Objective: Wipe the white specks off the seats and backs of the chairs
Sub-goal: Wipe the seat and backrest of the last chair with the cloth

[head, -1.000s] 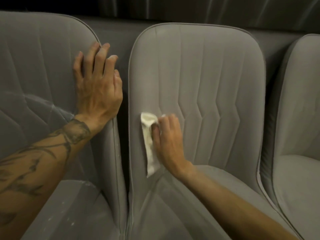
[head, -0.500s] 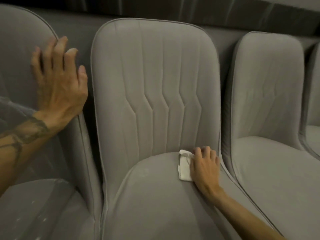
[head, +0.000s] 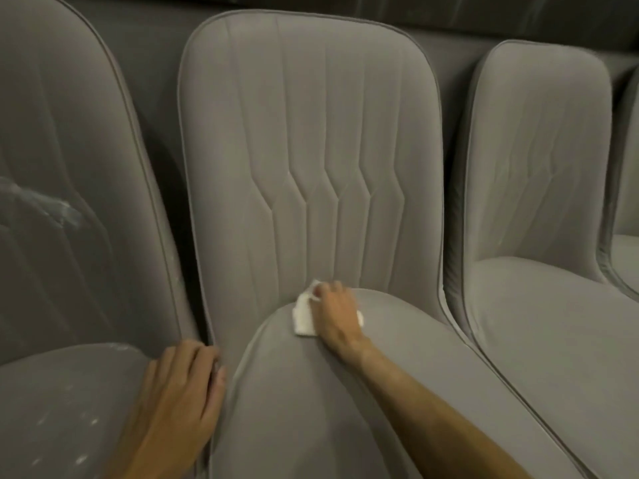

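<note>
A grey upholstered middle chair fills the centre of the head view. My right hand presses a folded white cloth flat against the back of its seat cushion, where seat meets backrest. On the left chair, white specks dot the seat and a whitish smear marks the backrest. My left hand rests with straight fingers on the right edge of that seat, next to the gap between the two chairs.
A third grey chair stands to the right, with the edge of a fourth beyond it. A dark padded wall runs behind the row. The chairs stand tightly side by side.
My right hand slid the cloth from the backrest down to the seat's rear and then leftward. My left hand dropped from the left chair's backrest edge to its seat.
</note>
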`<control>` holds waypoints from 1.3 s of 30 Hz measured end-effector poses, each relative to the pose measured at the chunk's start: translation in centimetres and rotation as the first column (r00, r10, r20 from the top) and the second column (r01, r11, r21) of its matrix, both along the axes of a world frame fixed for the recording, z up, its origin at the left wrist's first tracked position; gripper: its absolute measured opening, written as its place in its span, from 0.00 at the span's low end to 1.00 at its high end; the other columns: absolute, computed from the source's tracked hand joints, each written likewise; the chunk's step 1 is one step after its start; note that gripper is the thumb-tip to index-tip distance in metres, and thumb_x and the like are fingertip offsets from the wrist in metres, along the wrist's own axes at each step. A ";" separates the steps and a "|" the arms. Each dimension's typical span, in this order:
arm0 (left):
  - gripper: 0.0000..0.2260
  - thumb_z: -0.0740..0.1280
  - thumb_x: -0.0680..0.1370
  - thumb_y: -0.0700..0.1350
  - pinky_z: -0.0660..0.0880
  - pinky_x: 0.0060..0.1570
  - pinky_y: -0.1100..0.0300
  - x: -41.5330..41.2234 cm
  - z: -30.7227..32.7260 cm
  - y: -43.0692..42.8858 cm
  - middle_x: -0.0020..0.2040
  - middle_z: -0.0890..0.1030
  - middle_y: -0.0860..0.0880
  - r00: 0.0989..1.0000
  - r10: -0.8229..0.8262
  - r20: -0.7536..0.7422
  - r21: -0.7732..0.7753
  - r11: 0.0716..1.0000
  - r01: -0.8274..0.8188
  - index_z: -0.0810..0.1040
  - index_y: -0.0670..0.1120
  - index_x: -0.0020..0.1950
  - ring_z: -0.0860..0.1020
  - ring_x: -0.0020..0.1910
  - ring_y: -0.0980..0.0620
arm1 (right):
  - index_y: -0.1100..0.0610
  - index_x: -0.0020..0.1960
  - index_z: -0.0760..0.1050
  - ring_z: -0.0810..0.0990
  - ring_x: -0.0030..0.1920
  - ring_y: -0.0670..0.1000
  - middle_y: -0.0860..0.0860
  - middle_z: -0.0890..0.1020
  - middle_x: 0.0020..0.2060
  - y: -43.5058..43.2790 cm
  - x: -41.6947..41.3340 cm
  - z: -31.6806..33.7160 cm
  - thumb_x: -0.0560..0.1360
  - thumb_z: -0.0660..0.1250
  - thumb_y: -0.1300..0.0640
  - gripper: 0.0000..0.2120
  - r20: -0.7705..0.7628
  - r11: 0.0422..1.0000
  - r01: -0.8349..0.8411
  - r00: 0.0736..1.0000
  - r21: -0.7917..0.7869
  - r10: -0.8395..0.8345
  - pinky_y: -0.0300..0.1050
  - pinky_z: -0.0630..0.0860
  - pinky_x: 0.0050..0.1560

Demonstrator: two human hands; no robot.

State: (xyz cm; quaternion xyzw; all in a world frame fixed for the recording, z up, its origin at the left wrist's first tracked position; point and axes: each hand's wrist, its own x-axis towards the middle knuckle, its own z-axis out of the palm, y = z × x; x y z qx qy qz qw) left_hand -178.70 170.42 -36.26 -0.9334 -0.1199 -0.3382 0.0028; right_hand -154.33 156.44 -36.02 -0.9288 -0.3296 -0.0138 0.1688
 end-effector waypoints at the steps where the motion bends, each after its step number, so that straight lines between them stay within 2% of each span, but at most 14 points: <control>1: 0.10 0.59 0.78 0.51 0.65 0.41 0.46 -0.3 -0.5 -0.1 0.46 0.73 0.47 0.999 0.000 -0.041 0.014 1.000 0.001 0.77 0.47 0.47 0.73 0.41 0.40 | 0.56 0.64 0.72 0.72 0.61 0.60 0.56 0.74 0.61 0.7 -1.0 -0.2 0.83 0.57 0.53 0.13 -0.011 0.994 -0.112 0.994 -0.002 0.112 0.52 0.64 0.63; 3: 0.10 0.59 0.78 0.52 0.68 0.38 0.46 -0.9 -1.1 -0.1 0.43 0.73 0.47 0.995 0.003 -0.096 0.021 1.000 -0.001 0.76 0.48 0.44 0.74 0.39 0.40 | 0.54 0.62 0.74 0.72 0.59 0.60 0.55 0.74 0.59 0.2 -1.7 -0.3 0.83 0.58 0.51 0.13 0.052 0.982 -0.186 0.981 -0.031 0.188 0.54 0.66 0.60; 4: 0.11 0.59 0.77 0.52 0.68 0.38 0.46 -1.3 -1.1 -0.1 0.42 0.73 0.47 0.993 0.006 -0.114 0.015 1.000 -0.004 0.77 0.48 0.44 0.75 0.39 0.40 | 0.54 0.61 0.74 0.72 0.59 0.60 0.55 0.74 0.59 -1.0 -0.9 -0.2 0.83 0.58 0.51 0.12 0.102 0.990 -0.131 0.985 -0.047 0.136 0.53 0.66 0.59; 6: 0.11 0.60 0.76 0.53 0.67 0.39 0.48 -1.8 -0.8 -0.3 0.43 0.74 0.47 0.989 0.008 -0.144 -0.009 1.000 -0.009 0.77 0.48 0.44 0.76 0.39 0.41 | 0.54 0.62 0.73 0.73 0.60 0.59 0.55 0.74 0.60 -4.4 1.6 -0.2 0.83 0.56 0.53 0.12 0.161 0.991 0.113 0.982 -0.076 -0.099 0.53 0.66 0.58; 8: 0.12 0.60 0.76 0.54 0.66 0.40 0.49 -2.4 -0.3 -0.8 0.44 0.76 0.47 0.985 0.000 -0.174 -0.041 0.999 -0.007 0.79 0.48 0.44 0.77 0.40 0.42 | 0.56 0.63 0.72 0.73 0.60 0.61 0.57 0.74 0.61 -7.7 3.7 0.1 0.83 0.55 0.56 0.11 0.166 0.926 0.369 0.921 -0.078 -0.353 0.53 0.69 0.57; 10: 0.13 0.61 0.75 0.54 0.70 0.41 0.49 -3.1 0.1 -1.3 0.45 0.77 0.47 0.980 -0.020 -0.199 -0.100 0.995 0.000 0.80 0.48 0.45 0.78 0.41 0.42 | 0.59 0.63 0.71 0.73 0.59 0.63 0.58 0.74 0.61 -7.6 4.0 0.1 0.83 0.55 0.59 0.11 0.119 0.893 0.447 0.891 -0.060 -0.438 0.55 0.69 0.58; 13: 0.12 0.61 0.75 0.55 0.76 0.41 0.51 -4.4 0.5 -1.8 0.47 0.78 0.49 0.967 -0.051 -0.248 -0.196 0.981 0.002 0.80 0.49 0.46 0.78 0.44 0.44 | 0.60 0.66 0.69 0.73 0.60 0.63 0.60 0.74 0.62 -2.7 2.2 -0.4 0.82 0.54 0.61 0.14 0.076 0.951 0.308 0.949 -0.030 -0.305 0.54 0.66 0.61; 18: 0.07 0.69 0.75 0.53 0.77 0.46 0.51 -5.4 0.0 -2.3 0.51 0.77 0.52 0.956 -0.051 -0.290 -0.222 0.975 -0.015 0.78 0.51 0.49 0.76 0.50 0.47 | 0.60 0.66 0.70 0.74 0.61 0.62 0.60 0.75 0.62 4.3 -5.3 -1.5 0.83 0.56 0.57 0.14 0.032 0.999 0.033 0.999 0.006 -0.033 0.54 0.67 0.62; 24: 0.09 0.77 0.73 0.48 0.76 0.48 0.51 -5.6 0.1 -2.5 0.50 0.77 0.51 0.963 -0.052 -0.266 -0.295 0.955 -0.030 0.78 0.49 0.47 0.75 0.52 0.47 | 0.60 0.66 0.69 0.74 0.57 0.62 0.59 0.75 0.61 4.0 -14.1 -1.4 0.82 0.56 0.56 0.15 0.066 0.998 -0.056 0.996 -0.021 0.057 0.55 0.65 0.58; 27: 0.08 0.76 0.73 0.45 0.76 0.49 0.52 -6.0 0.0 -2.7 0.53 0.78 0.50 0.967 -0.073 -0.243 -0.367 0.930 -0.022 0.81 0.47 0.49 0.76 0.51 0.47 | 0.60 0.62 0.73 0.75 0.56 0.61 0.58 0.76 0.58 1.7 -16.7 -0.3 0.82 0.59 0.53 0.13 -0.042 0.975 -0.196 0.979 0.108 0.201 0.54 0.68 0.58; 30: 0.07 0.74 0.75 0.42 0.76 0.51 0.52 -7.0 -0.2 -3.0 0.58 0.76 0.51 0.978 -0.076 -0.194 -0.483 0.875 -0.028 0.81 0.47 0.52 0.77 0.50 0.48 | 0.58 0.57 0.76 0.76 0.54 0.57 0.56 0.78 0.54 -0.1 -17.5 1.1 0.82 0.63 0.53 0.10 -0.144 0.897 -0.375 0.899 0.233 0.413 0.50 0.71 0.58; 34: 0.08 0.71 0.76 0.40 0.76 0.53 0.48 -8.6 0.0 -3.1 0.56 0.73 0.49 0.981 -0.019 -0.192 -0.498 0.864 -0.081 0.76 0.48 0.53 0.77 0.50 0.46 | 0.60 0.60 0.75 0.75 0.56 0.59 0.58 0.77 0.56 0.7 -15.9 1.5 0.82 0.61 0.56 0.11 -0.127 0.945 -0.102 0.981 0.311 0.148 0.53 0.70 0.59; 37: 0.09 0.69 0.78 0.39 0.75 0.55 0.49 -10.6 0.4 -2.6 0.57 0.75 0.49 0.979 0.074 -0.192 -0.414 0.898 -0.149 0.77 0.47 0.57 0.76 0.51 0.47 | 0.60 0.67 0.69 0.75 0.59 0.60 0.58 0.74 0.63 3.0 -16.9 0.5 0.83 0.56 0.57 0.15 -0.026 0.996 -0.014 1.000 0.092 0.016 0.54 0.70 0.60; 39: 0.09 0.68 0.78 0.38 0.74 0.55 0.48 -12.1 0.9 -1.9 0.56 0.76 0.49 0.976 0.135 -0.173 -0.352 0.917 -0.189 0.77 0.47 0.58 0.76 0.51 0.46 | 0.62 0.67 0.66 0.75 0.57 0.60 0.60 0.73 0.63 4.2 -18.7 0.0 0.82 0.54 0.60 0.15 0.046 0.997 -0.029 0.999 0.069 0.026 0.53 0.70 0.57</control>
